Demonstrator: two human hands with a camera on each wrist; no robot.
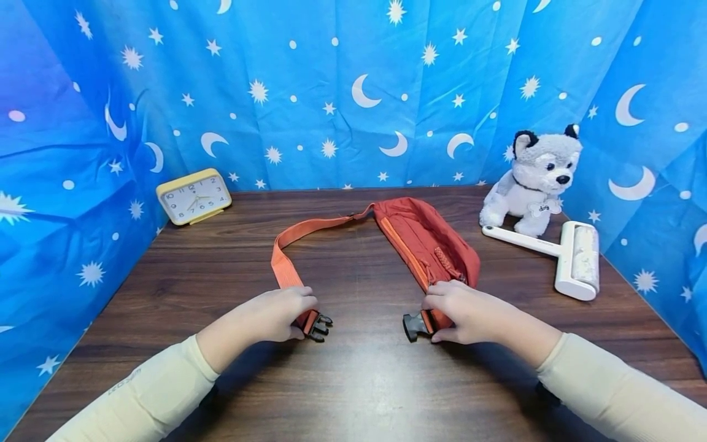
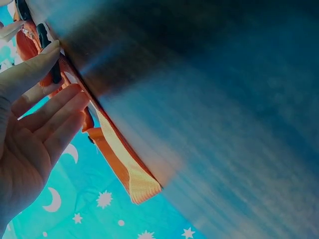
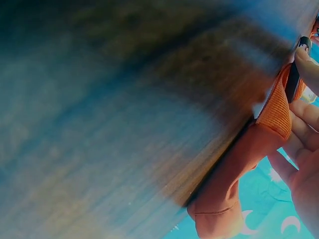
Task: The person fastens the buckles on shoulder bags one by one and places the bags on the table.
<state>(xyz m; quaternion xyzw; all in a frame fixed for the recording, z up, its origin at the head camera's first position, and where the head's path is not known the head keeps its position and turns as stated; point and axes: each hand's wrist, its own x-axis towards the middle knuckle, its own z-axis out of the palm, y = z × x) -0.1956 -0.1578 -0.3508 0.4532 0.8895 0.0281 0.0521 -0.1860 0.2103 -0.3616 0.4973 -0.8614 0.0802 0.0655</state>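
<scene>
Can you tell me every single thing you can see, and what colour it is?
Bag: one, red, lying right of the table's middle
Strap: one, orange, running left from the bag
Pronged buckle half: one, black, at the left hand
Socket buckle half: one, dark, at the right hand
Clock: one, yellow with white face, far left
Toy dog: one, grey, white and black, far right
Lint roller: one, white, before the dog
Table: one, brown, underneath
Starry cloth: blue and white, behind and both sides
Left hand: one, holding the pronged half
Right hand: one, holding the socket half
Sleeves: two, cream, on the arms
</scene>
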